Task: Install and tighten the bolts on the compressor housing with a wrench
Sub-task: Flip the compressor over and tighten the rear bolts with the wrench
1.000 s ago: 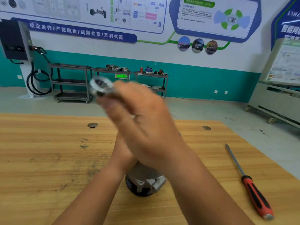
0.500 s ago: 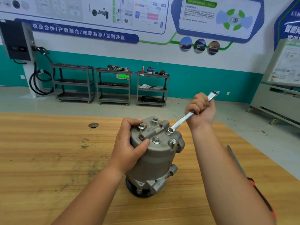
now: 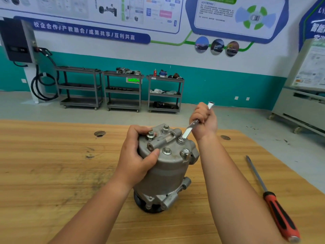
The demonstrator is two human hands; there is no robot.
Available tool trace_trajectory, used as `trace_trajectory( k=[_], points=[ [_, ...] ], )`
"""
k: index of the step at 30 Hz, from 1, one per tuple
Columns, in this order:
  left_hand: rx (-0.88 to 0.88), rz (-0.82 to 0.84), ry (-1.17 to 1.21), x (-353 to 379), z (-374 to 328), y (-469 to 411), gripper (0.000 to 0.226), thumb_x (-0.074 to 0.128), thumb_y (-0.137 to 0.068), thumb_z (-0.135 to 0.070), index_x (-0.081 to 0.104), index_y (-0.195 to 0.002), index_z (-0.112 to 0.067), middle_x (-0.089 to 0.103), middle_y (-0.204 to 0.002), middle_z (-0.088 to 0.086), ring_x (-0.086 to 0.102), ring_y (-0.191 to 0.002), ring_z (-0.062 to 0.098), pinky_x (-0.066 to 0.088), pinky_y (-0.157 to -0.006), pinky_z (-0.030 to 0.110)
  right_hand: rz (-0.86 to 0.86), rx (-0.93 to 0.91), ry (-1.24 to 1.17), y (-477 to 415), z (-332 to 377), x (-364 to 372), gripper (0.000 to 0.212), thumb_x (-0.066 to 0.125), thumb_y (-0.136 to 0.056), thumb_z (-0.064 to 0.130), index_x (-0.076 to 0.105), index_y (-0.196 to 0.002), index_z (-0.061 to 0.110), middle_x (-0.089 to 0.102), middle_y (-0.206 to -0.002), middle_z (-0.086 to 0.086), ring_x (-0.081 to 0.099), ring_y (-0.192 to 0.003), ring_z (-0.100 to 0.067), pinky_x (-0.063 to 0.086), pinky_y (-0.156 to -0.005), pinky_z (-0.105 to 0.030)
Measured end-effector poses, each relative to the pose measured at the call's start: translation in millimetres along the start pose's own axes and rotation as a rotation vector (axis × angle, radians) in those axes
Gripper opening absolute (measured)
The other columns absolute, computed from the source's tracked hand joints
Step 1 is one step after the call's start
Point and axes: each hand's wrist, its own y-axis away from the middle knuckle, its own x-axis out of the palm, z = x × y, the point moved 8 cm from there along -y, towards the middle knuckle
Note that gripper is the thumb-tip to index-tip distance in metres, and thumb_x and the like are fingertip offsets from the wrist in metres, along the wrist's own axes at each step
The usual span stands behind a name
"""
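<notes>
Wooden table [image 3: 52,173], scuffed dark left of centre, pierced by two round holes [image 3: 99,133] near the far edge. Carries at centre the compressor housing [image 3: 165,173], upright on its dark end. Carries at right, well apart, a screwdriver [image 3: 270,198], lying flat, red-and-black handle near, tip far.

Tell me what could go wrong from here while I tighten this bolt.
1. The compressor stands on end, steadied only by the left hand; a hard pull on the wrench may twist or tip it.
2. The wrench rises steeply from the bolt, so its ring could slip off and the right hand jerk.
3. The screwdriver lies by the right forearm; a swing could knock it.
</notes>
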Motion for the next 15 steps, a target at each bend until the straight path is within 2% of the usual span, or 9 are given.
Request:
trace_trajectory(
  k=[3, 6, 8, 11, 15],
  points=[
    [-0.006, -0.008, -0.004, 0.0, -0.7, 0.5, 0.044, 0.058, -0.062, -0.042, 0.045, -0.102, -0.028, 0.058, -0.106, 0.003, 0.058, -0.094, 0.0, 0.045, -0.081, 0.012, 0.0, -0.325, 0.194, 33.3, 28.7, 12.6, 0.056, 0.027, -0.1, 0.039, 0.038, -0.051, 0.014, 0.02, -0.047, 0.01, 0.016, -0.034, -0.005, 0.026, -0.027, -0.019],
    [0.032, 0.001, -0.002, 2.1, -5.4, 1.3, 0.043, 0.057, -0.064, -0.04, 0.046, -0.103, -0.028, 0.058, -0.105, 0.002, 0.058, -0.095, 0.0, 0.044, -0.082, 0.01, 0.002, -0.658, 0.384, 82.8, 45.9, 22.5, 0.052, 0.029, -0.099, 0.044, 0.043, -0.057, 0.017, 0.027, -0.047, 0.007, 0.026, -0.036, -0.007, 0.03, -0.033, -0.019],
    [0.067, 0.032, -0.012, 6.2, -9.0, 2.7, 0.042, 0.057, -0.065, -0.038, 0.046, -0.105, -0.028, 0.057, -0.106, 0.0, 0.059, -0.097, 0.006, 0.044, -0.084, 0.012, 0.001, -0.802, 0.438, 105.3, 48.3, 24.9, 0.05, 0.03, -0.099, 0.046, 0.046, -0.061, 0.017, 0.027, -0.049, 0.007, 0.026, -0.039, -0.006, 0.031, -0.036, -0.018],
    [0.07, 0.043, -0.012, 6.9, -8.6, 2.6, 0.041, 0.056, -0.066, -0.038, 0.047, -0.105, -0.029, 0.058, -0.106, 0.0, 0.059, -0.097, 0.009, 0.045, -0.084, 0.014, -0.014, -0.858, 0.466, 109.0, 45.0, 28.5, 0.047, 0.029, -0.099, 0.047, 0.043, -0.064, 0.017, 0.026, -0.049, 0.007, 0.026, -0.04, -0.006, 0.03, -0.037, -0.017],
    [-0.04, 0.009, 0.025, -3.4, 5.0, -3.2, 0.043, 0.055, -0.063, -0.043, 0.046, -0.103, -0.029, 0.059, -0.106, 0.003, 0.059, -0.094, 0.004, 0.047, -0.08, 0.014, -0.092, -0.726, 0.49, 83.4, 33.8, 31.2, 0.046, 0.027, -0.101, 0.045, 0.037, -0.066, 0.017, 0.026, -0.047, 0.007, 0.025, -0.038, -0.007, 0.027, -0.037, -0.018]
  ],
)
